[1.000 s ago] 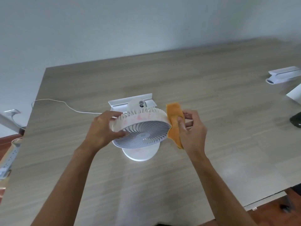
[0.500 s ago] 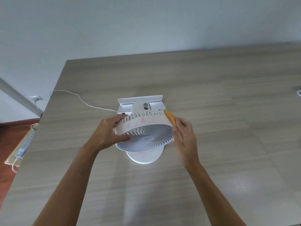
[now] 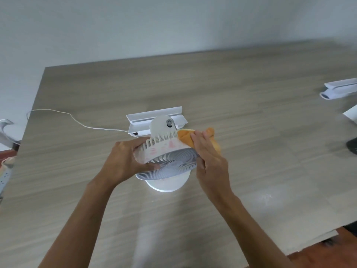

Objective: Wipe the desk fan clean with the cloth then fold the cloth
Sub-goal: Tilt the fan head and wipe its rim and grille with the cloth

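Note:
A small white desk fan (image 3: 168, 161) stands on its round base in the middle of the wooden table (image 3: 251, 132), its head tilted down toward me, with pinkish smears on the rim. My left hand (image 3: 125, 163) grips the left side of the fan's rim, thumb on the front grille. My right hand (image 3: 208, 157) holds an orange cloth (image 3: 185, 139) pressed against the upper right of the rim; most of the cloth is hidden under my fingers.
A white tray-like stand (image 3: 154, 118) lies just behind the fan, with a thin white cable (image 3: 77, 120) running off the table's left edge. At the right edge sit another white device (image 3: 340, 90) and a dark object (image 3: 352, 145). A power strip (image 3: 3, 175) lies at the far left.
My right hand has carried the cloth up from the fan's right side onto the upper right of the rim. My left hand keeps its grip on the left of the rim.

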